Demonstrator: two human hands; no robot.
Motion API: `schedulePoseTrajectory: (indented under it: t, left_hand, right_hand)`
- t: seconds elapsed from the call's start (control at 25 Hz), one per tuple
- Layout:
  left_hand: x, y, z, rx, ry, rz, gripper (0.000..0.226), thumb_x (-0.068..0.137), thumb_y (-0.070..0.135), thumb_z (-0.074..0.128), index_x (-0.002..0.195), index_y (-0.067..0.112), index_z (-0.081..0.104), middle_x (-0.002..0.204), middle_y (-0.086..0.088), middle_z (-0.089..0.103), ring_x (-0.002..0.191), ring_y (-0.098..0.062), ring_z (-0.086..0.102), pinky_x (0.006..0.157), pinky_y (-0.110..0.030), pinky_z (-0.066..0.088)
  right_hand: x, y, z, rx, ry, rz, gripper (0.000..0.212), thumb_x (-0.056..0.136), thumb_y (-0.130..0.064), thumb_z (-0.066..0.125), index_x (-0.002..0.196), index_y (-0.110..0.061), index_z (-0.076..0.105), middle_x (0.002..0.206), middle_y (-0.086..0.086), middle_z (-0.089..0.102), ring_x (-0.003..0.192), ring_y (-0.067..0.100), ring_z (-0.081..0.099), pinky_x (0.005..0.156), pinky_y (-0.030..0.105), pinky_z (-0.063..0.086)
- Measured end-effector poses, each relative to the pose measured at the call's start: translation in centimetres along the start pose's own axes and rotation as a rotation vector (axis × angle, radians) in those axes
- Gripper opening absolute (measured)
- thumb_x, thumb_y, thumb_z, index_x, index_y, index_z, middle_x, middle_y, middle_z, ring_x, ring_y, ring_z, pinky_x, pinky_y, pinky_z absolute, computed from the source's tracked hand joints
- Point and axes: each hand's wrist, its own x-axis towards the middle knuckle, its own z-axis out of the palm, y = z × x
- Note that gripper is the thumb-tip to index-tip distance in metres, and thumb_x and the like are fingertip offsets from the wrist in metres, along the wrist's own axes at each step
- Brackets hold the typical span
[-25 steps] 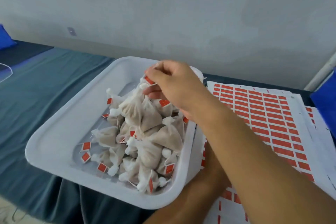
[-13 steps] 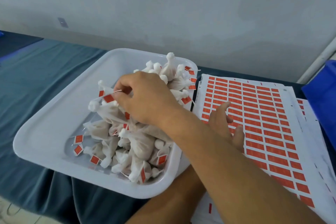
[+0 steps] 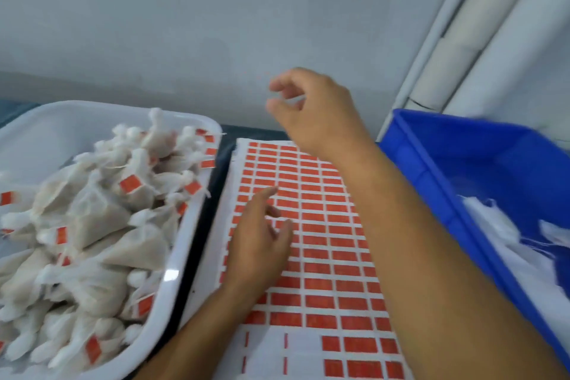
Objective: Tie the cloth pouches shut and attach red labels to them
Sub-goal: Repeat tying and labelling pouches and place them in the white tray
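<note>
The label sheet (image 3: pixel 324 244) lies flat in the middle, and everything else sits around it. It holds rows of small red labels (image 3: pixel 317 284) on white backing. A few spots near its bottom edge look bare, where only thin red strips remain.

To the left of the sheet sits a white tray (image 3: pixel 185 259), heaped with cloth pouches (image 3: pixel 101 225). These pouches are tied at the neck and most show a red tag. They look soft, light and squashy, with something loose inside, so they likely sag when lifted. The knotted neck seems the best place to pinch one. The thin strings look easy to tangle.

To the right of the sheet stands a blue bin (image 3: pixel 438 163). White cloth (image 3: pixel 499 225) lies in it, blurred, probably the pouches not done yet.

The left hand (image 3: pixel 262 244) rests on the sheet with its fingers loose and spread, holding nothing. The right hand (image 3: pixel 311 111) floats above the far end of the sheet, between the tray and the bin. Its fingers are loosely curled and nothing shows inside them.

The labels look thin, sticky and bendy. One probably peels best from a corner, with a fingernail, while the other hand keeps the sheet down.

The right arm crosses over much of the sheet, so it covers some labels. The bin's near wall is tall, so a hand must go up and over it to reach the cloth.
</note>
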Motion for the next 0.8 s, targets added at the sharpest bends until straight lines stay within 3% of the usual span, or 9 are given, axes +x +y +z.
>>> schedulePoseTrajectory:
  t: [0.08,0.2,0.36,0.44,0.52,0.68,0.8]
  left_hand:
    - [0.0,-0.2,0.0,-0.005,0.003,-0.044,0.06,0.094,0.037,0.07,0.139,0.056,0.034,0.111,0.025,0.058,0.08,0.001,0.068,0.059,-0.011,0.053]
    - [0.0,0.3,0.5,0.035,0.018,-0.048,0.061,0.093,0.037,0.071,0.139,0.055,0.035,0.109,0.022,0.059,0.079,-0.003,0.067,0.057,-0.015,0.055]
    - [0.0,0.2,0.4,0.079,0.015,-0.062,0.06,0.092,0.037,0.071,0.142,0.045,0.038,0.111,0.016,0.059,0.076,-0.005,0.065,0.056,-0.018,0.052]
    - [0.0,0.4,0.5,0.097,0.014,-0.082,0.061,0.092,0.036,0.072,0.143,0.04,0.039,0.113,0.013,0.059,0.075,-0.007,0.063,0.059,-0.024,0.054]
    - [0.2,0.4,0.7,0.111,0.005,-0.098,0.061,0.091,0.033,0.073,0.143,0.037,0.04,0.113,0.009,0.058,0.079,-0.012,0.064,0.066,-0.036,0.059]
    - [0.8,0.1,0.7,0.115,-0.075,-0.12,0.062,0.09,0.031,0.074,0.141,0.033,0.04,0.117,0.0,0.062,0.085,-0.026,0.068,0.072,-0.052,0.062]
    - [1.0,0.1,0.9,0.11,-0.085,-0.13,0.066,0.088,0.03,0.076,0.142,0.025,0.037,0.125,-0.009,0.064,0.09,-0.031,0.066,0.078,-0.059,0.06]
  right_hand:
    - [0.8,5.2,-4.7,-0.225,0.012,0.177,0.023,0.097,-0.03,0.062,0.119,-0.025,0.07,0.121,-0.004,0.069,0.109,0.016,0.064,0.089,0.023,0.043]
    - [1.0,12.4,-10.5,-0.494,-0.011,0.441,0.023,0.097,-0.012,0.057,0.113,-0.014,0.074,0.121,0.006,0.07,0.113,0.029,0.063,0.094,0.032,0.051]
    - [-1.0,19.2,-14.4,-0.664,-0.171,0.714,0.028,0.1,-0.012,0.059,0.125,-0.009,0.069,0.132,0.009,0.066,0.119,0.031,0.063,0.1,0.039,0.054]
    - [-2.3,20.9,-14.4,-0.696,-0.305,0.734,0.031,0.1,-0.027,0.062,0.121,-0.005,0.071,0.126,0.012,0.068,0.117,0.032,0.064,0.099,0.039,0.054]
    - [-3.5,22.0,-13.4,-0.641,-0.362,0.73,0.031,0.096,-0.036,0.066,0.103,-0.006,0.07,0.105,0.012,0.066,0.101,0.031,0.064,0.086,0.034,0.053]
    - [-5.1,24.1,-11.3,-0.536,-0.325,0.767,0.014,0.09,-0.024,0.067,0.094,-0.011,0.065,0.098,0.006,0.063,0.09,0.028,0.063,0.078,0.036,0.053]
    - [-5.2,24.7,-11.1,-0.431,-0.268,0.721,0.021,0.091,-0.022,0.068,0.111,-0.016,0.072,0.11,0.002,0.064,0.097,0.027,0.064,0.077,0.035,0.053]
